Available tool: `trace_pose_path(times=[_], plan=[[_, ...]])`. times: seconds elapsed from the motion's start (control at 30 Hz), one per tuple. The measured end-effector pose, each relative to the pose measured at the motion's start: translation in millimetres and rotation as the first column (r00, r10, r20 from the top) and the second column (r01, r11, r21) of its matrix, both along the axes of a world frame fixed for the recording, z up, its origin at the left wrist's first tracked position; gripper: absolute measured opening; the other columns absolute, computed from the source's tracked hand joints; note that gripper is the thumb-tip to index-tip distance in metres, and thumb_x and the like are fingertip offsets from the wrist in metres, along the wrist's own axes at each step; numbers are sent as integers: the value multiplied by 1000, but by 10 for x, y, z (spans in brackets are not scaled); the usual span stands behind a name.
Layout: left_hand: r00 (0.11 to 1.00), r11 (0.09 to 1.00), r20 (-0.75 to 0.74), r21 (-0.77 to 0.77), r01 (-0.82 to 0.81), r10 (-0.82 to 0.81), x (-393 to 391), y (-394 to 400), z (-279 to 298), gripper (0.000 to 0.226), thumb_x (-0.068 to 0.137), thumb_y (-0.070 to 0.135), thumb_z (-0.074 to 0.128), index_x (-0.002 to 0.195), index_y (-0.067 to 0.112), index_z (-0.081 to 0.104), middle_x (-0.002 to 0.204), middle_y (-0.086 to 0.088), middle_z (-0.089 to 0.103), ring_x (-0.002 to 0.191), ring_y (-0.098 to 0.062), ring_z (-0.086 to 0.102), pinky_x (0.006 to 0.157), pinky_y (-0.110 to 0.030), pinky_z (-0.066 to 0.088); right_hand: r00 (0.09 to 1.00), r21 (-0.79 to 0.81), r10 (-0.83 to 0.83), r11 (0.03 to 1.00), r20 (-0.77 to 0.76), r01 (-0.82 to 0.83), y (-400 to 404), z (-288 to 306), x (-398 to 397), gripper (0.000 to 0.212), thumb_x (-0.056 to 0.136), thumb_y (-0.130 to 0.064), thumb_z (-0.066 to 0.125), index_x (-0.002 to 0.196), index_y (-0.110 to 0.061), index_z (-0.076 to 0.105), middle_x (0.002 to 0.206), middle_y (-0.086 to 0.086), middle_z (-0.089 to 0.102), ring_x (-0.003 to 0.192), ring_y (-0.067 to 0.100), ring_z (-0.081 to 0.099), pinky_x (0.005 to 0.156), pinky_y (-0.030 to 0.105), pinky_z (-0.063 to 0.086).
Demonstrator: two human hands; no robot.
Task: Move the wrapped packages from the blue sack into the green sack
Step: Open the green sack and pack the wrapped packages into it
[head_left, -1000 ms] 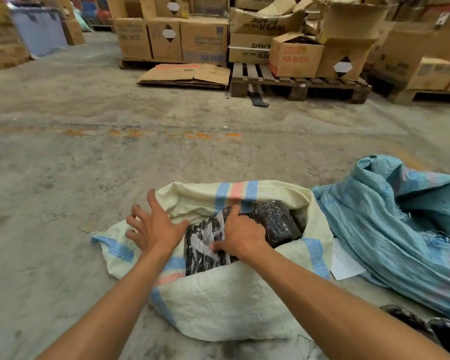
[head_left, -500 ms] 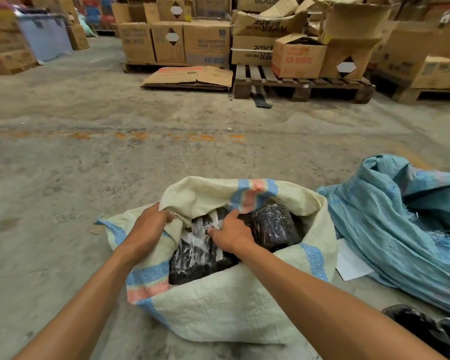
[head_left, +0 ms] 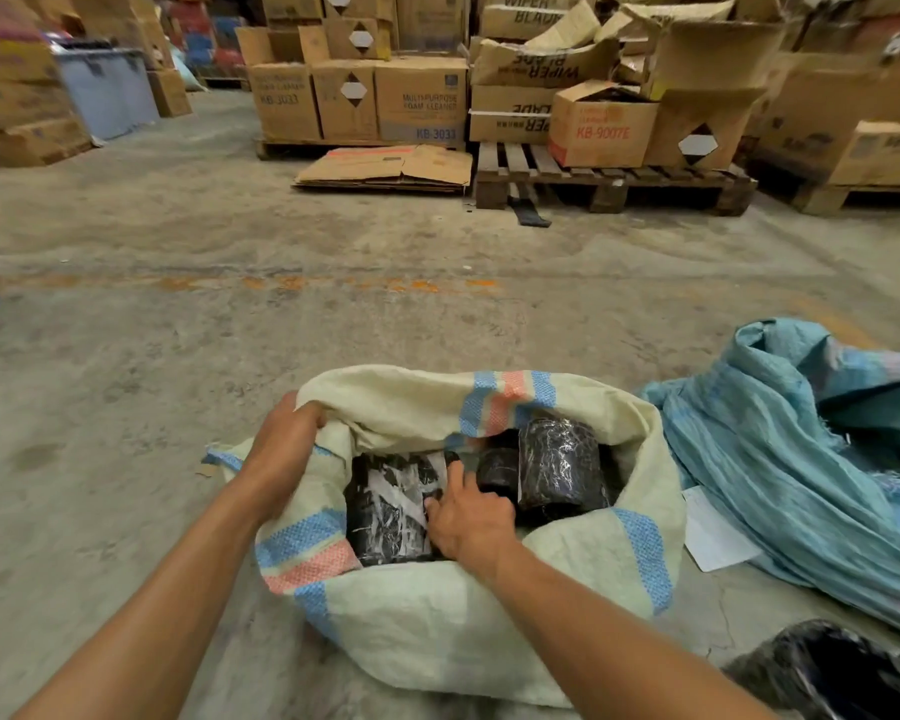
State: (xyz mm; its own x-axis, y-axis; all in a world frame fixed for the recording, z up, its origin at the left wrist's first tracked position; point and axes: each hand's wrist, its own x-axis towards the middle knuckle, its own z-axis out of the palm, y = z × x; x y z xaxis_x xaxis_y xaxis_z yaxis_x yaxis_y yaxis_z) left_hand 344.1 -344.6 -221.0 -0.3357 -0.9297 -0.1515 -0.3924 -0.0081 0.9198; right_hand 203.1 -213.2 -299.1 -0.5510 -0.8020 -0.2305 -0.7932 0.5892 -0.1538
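A pale greenish woven sack (head_left: 468, 621) with blue and red stripes stands open on the floor in front of me. Inside lie black film-wrapped packages: one with torn white labels (head_left: 385, 506) at the left, a rounder one (head_left: 562, 465) at the right. My left hand (head_left: 281, 449) grips the sack's left rim and holds it up. My right hand (head_left: 468, 517) is inside the mouth, fingers curled on the labelled package. The crumpled blue sack (head_left: 811, 459) lies on the floor to the right. Another black wrapped package (head_left: 842, 672) shows at the bottom right.
A white paper sheet (head_left: 713, 532) lies between the two sacks. Pallets (head_left: 609, 179) stacked with cardboard boxes (head_left: 422, 96) line the far side, with flattened cardboard (head_left: 385, 168) on the concrete floor. A grey bin (head_left: 105, 90) stands far left.
My left hand went from lying flat on the sack to gripping its rim and lifting it. The sack mouth opened wider. My right hand stayed on the labelled package, sliding slightly lower.
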Motion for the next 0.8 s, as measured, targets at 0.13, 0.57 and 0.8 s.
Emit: trace_pose_path(times=[0.13,0.57,0.8], plan=[[976,960,216,-266,91,-32,-20,52,-166,38,98,30,47,134,26,34,121,-3,50,99,-24,51,84,-38,41,994,36,98,995,-57,-96,-23,79,-150,62,103,-27,40,153,-19,5,124,15,62,103,36,64,72,38,37],[802,878,597,-375,299,-18,-119,473,-104,96,85,39,67,156,29,3,162,-13,4,148,-36,11,115,-60,14,955,-401,238,904,177,-150,283,671,-333,33,91,-1,47,114,-16,65,106,9,69,90,27,63,82,38,54],[796,833,595,-384,399,-106,-308,783,195,86,84,35,65,154,27,18,160,-10,16,146,-34,18,115,-56,20,951,-464,263,871,164,-160,730,984,-509,24,92,-12,49,108,-19,65,88,1,70,81,21,65,77,37,54]])
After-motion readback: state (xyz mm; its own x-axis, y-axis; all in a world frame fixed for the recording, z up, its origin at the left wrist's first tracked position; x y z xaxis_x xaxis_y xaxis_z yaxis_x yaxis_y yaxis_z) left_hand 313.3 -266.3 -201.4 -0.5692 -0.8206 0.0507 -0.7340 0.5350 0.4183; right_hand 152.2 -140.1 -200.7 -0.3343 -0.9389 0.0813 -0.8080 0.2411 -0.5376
